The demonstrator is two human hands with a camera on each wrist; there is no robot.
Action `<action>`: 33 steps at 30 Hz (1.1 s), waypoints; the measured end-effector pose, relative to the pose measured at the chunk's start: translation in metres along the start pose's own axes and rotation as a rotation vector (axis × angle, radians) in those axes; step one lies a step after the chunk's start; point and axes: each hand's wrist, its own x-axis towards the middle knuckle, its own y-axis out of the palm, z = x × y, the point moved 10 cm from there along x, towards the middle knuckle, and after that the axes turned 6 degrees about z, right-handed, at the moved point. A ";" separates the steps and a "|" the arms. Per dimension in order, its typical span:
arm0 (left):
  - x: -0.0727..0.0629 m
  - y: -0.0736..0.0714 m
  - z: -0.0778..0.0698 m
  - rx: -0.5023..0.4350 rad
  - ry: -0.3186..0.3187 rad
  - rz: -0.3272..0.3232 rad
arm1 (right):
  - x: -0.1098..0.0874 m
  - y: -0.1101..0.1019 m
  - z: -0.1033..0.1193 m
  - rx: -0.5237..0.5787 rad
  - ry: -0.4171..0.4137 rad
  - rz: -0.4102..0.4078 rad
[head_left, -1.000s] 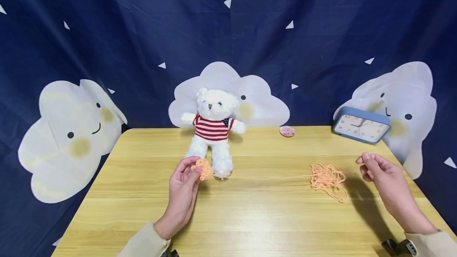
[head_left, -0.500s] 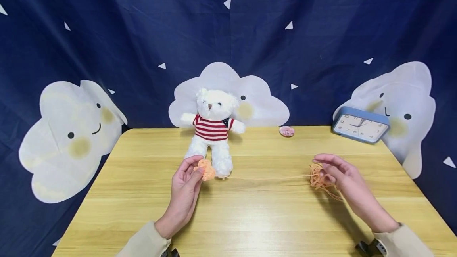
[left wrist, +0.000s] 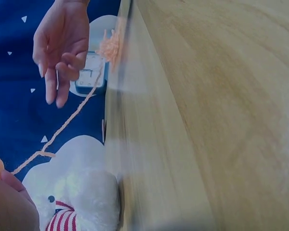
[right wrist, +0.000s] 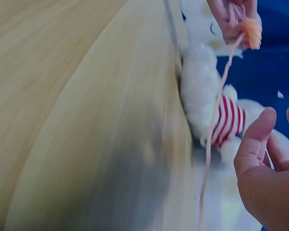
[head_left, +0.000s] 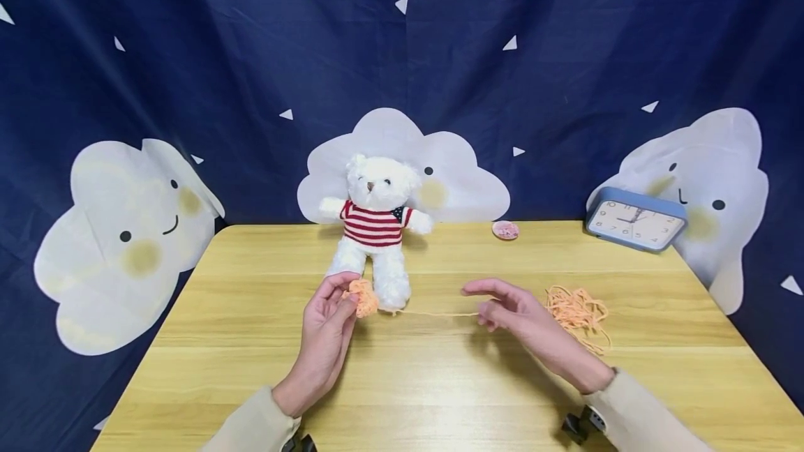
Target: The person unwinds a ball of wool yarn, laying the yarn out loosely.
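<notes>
My left hand (head_left: 325,344) pinches a small peach crocheted piece (head_left: 364,300) between thumb and fingers, in front of the teddy bear's legs. From this piece a strand of peach yarn (head_left: 433,313) runs right toward a loose heap of the same yarn (head_left: 579,312) on the table. My right hand (head_left: 530,323) hovers over the table between the piece and the heap. Its thumb and fingers stand apart with nothing between them; in the left wrist view the yarn strand (left wrist: 72,117) passes beside that hand (left wrist: 62,48). A short yarn tail (left wrist: 48,154) branches off near the piece.
A white teddy bear (head_left: 373,225) in a red-striped shirt sits at the back of the wooden table (head_left: 452,396). A small pink round object (head_left: 505,230) lies at the back edge. The blue clock (head_left: 636,220) stands back right, before a dark blue curtain (head_left: 452,40).
My right hand has come left from the table's right side, past the yarn heap, its curled fingers opening out. The left hand keeps its pinch on the crocheted piece, barely moving.
</notes>
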 end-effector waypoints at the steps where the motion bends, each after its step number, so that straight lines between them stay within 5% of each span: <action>1: 0.000 0.000 0.000 -0.004 0.001 -0.001 | 0.004 0.006 0.000 0.009 -0.004 0.017; 19: 0.001 0.005 0.002 -0.004 0.003 0.062 | 0.033 0.074 -0.013 0.099 0.059 0.189; 33: 0.000 0.000 -0.001 0.005 0.009 0.046 | 0.017 0.031 0.001 -0.044 0.033 0.006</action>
